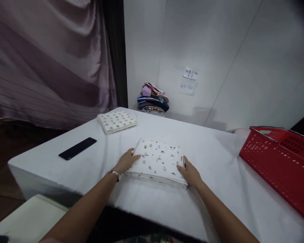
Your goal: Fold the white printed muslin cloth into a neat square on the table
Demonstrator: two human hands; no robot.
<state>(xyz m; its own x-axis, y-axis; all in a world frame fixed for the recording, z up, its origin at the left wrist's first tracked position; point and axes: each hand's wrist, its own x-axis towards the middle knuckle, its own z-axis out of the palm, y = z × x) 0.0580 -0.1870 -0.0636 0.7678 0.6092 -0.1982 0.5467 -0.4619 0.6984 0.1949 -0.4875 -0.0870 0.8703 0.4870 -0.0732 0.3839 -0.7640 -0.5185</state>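
Note:
A folded white cloth (158, 162) with small printed motifs lies in layers near the front of the white-covered table (202, 145). My left hand (126, 160) grips its left side, thumb on top and fingers around the edge. On the opposite side, my right hand (190, 171) holds the right edge the same way, with the fingertips partly hidden by the cloth. A second folded cloth (117, 121), cream with a small repeated print, rests farther back on the left.
A dark phone-like slab (77, 148) lies on the table's left. At the right edge stands a red plastic basket (276, 168) with a metal handle. Beyond the far edge is a stack of folded fabrics (153, 99) against the wall, beside paper notes (187, 87).

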